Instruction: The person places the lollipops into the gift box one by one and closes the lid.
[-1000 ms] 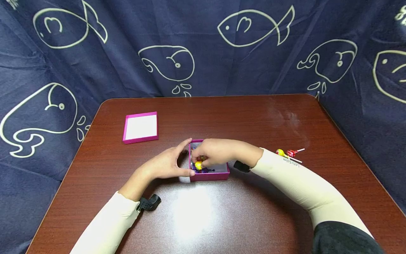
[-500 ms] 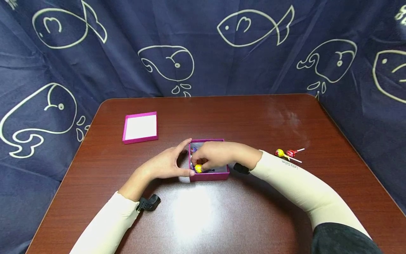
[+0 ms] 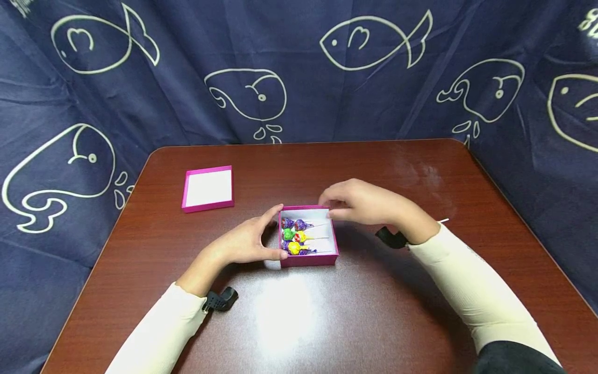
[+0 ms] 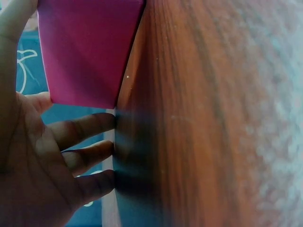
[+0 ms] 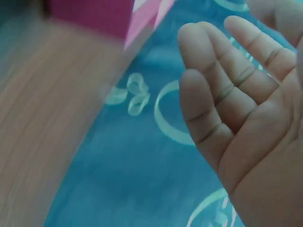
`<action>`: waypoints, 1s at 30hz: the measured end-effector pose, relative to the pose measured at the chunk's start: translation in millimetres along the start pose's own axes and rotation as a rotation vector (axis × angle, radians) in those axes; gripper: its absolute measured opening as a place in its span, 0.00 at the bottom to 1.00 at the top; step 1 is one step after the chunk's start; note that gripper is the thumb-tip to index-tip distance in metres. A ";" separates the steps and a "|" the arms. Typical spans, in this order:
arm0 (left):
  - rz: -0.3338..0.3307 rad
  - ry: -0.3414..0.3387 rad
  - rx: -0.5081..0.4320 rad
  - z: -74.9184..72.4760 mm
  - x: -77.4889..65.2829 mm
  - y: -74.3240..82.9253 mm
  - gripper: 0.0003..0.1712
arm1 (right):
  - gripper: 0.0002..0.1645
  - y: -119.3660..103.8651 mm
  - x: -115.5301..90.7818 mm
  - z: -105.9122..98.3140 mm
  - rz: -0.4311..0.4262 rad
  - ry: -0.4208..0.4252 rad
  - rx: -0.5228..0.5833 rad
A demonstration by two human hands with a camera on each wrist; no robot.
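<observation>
Near the middle of the table stands a magenta box (image 3: 308, 261) without its lid. Several wrapped lollipops lie inside, purple, green (image 3: 288, 235) and yellow (image 3: 295, 248), heads to the left and sticks to the right. My left hand (image 3: 247, 241) spans the box's left side and holds it, thumb at the near corner and index finger at the far one. In the left wrist view, its other fingers (image 4: 90, 158) rest on the table. My right hand (image 3: 357, 201) is at the box's far right corner. The right wrist view shows its palm bare and fingers loosely bent, holding nothing.
The magenta lid (image 3: 208, 188), white inside, lies at the back left of the table (image 3: 374, 311). A white stick end (image 3: 444, 220) shows beyond my right forearm, which hides what is there. A dark blue curtain (image 3: 299, 52) with fish drawings hangs behind.
My right hand has let go of the yellow lollipop and moved out of the box, up and to the right, uncovering the lollipops. My left hand has stayed in place on the box.
</observation>
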State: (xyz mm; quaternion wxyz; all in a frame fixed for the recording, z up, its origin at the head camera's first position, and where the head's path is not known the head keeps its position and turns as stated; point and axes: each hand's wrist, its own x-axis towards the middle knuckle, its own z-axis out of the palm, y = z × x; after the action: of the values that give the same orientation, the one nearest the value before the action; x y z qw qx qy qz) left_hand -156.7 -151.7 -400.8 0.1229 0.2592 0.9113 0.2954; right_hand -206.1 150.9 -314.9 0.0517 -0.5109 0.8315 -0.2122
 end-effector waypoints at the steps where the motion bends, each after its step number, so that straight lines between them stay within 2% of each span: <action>1: 0.000 -0.001 0.002 -0.4 0.6 0.1 0.66 | 0.09 5.6 -7.7 -3.6 0.031 0.026 -0.035; 5: -0.001 0.001 0.008 -1.4 2.2 0.2 0.66 | 0.10 29.5 -41.2 -13.9 0.159 0.115 -0.185; 8: -0.010 -0.001 0.013 -1.6 1.8 0.2 0.67 | 0.11 42.8 -66.6 -18.0 0.255 0.133 -0.209; 13: -0.008 -0.003 0.012 -0.9 -0.3 0.1 0.67 | 0.13 54.5 -104.0 -21.0 0.428 0.053 -0.158; 17: -0.017 -0.006 0.001 0.0 -0.7 0.6 0.66 | 0.14 58.9 -124.0 -18.5 0.547 -0.023 -0.106; 23: -0.013 -0.004 -0.015 -0.3 -1.7 1.7 0.66 | 0.14 60.8 -137.5 -8.7 0.619 -0.065 -0.042; 30: -0.002 -0.004 -0.019 -0.9 -3.0 1.9 0.65 | 0.10 63.7 -142.0 4.7 0.580 -0.064 -0.067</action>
State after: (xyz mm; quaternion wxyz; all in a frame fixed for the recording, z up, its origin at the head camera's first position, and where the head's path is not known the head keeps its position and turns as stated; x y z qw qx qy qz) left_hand -153.8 -152.4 -398.8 0.1274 0.2577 0.9084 0.3037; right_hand -190.3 297.9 -363.6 0.1197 -0.2597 0.9472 -0.1447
